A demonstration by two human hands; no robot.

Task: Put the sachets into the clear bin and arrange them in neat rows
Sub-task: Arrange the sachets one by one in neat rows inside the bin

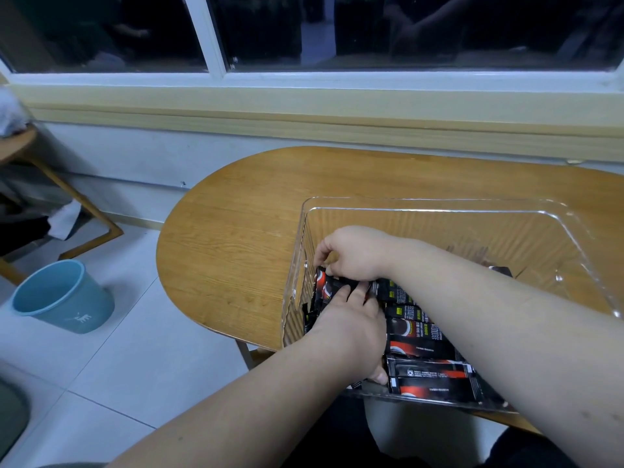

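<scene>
Clear bin point(439, 199) on an oval wooden tabletop point(229, 238), window point(216, 38) beyond it.
Black sachets point(425, 346) lie in rows in the bin's near-left part. The left grip point(351, 325) is flat, pressing them; the right grip point(354, 255) pinches one's end. Blue pail point(64, 295) on the tiled floor point(135, 359), left of the bin.

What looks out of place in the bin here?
In the clear bin, most sachets lie flat in a row, but a few tilted sachets lean on edge against the left wall, where the right hand pinches one. A stray sachet lies apart farther back.
</scene>
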